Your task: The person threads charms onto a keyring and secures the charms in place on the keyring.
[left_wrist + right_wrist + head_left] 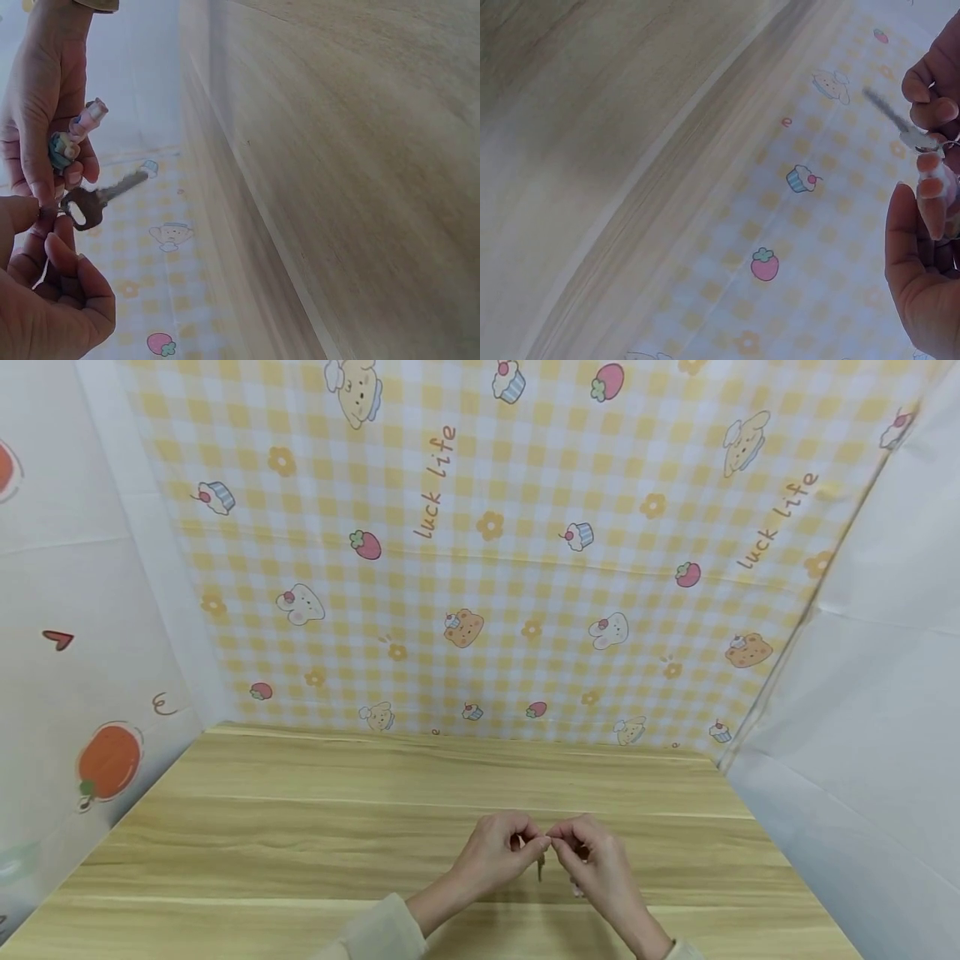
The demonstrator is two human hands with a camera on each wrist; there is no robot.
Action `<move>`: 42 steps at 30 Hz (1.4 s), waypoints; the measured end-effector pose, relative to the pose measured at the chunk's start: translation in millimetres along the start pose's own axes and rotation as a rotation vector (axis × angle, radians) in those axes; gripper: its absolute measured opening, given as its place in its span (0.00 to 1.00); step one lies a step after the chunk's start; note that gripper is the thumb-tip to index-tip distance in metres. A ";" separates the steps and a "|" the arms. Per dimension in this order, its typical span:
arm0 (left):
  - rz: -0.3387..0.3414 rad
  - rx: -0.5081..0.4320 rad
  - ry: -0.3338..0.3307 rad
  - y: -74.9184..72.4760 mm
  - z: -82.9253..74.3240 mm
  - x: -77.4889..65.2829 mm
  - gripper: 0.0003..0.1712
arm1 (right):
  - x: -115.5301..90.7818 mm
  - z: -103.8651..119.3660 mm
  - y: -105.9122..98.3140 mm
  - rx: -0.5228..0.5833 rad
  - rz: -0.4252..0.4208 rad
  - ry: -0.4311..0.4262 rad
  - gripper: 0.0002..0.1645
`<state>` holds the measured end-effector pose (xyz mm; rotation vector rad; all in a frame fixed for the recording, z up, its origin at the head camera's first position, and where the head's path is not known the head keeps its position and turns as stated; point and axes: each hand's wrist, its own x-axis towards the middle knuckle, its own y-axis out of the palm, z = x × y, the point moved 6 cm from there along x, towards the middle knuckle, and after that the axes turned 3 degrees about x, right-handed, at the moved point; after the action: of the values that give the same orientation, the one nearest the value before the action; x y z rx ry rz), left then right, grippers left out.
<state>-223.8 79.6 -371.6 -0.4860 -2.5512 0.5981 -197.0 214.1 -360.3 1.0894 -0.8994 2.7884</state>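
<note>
Over the table my left hand [501, 850] and right hand [600, 864] meet fingertip to fingertip. Both pinch a thin metal key ring [951, 142], mostly covered by the fingers. From it a key [91, 205] sticks out with its blade away from the hands; in the head view the key [540, 867] dangles below the fingertips. A small pink, white and teal figurine charm [71, 142] lies against the right hand's fingers in the left wrist view. The right wrist view shows part of the charm [940, 191] at its right edge.
The wood-grain table [300, 827] spreads around the hands. A yellow checked cloth [525, 585] with cartoon prints stands along its back edge. White panels flank it, the left panel [90, 610] printed with fruit and a heart, the right panel [862, 710] plain.
</note>
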 end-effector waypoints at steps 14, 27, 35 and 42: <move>-0.034 0.002 0.014 -1.6 -1.6 0.4 0.09 | 1.8 2.3 0.0 0.034 -0.008 -0.004 0.15; -0.011 -0.023 -0.003 -1.1 -0.7 -0.6 0.11 | -0.2 2.2 0.5 0.016 -0.002 -0.001 0.15; -0.027 -0.017 -0.006 -0.7 -2.2 -0.8 0.09 | 1.2 3.8 -1.3 0.017 -0.029 -0.040 0.15; -0.023 -0.035 0.018 0.6 -1.8 -0.5 0.08 | -0.4 0.9 -2.1 0.038 -0.038 -0.040 0.15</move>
<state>-222.3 80.5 -370.6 -0.4708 -2.5501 0.5392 -195.7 215.5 -359.0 1.1589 -0.8232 2.7735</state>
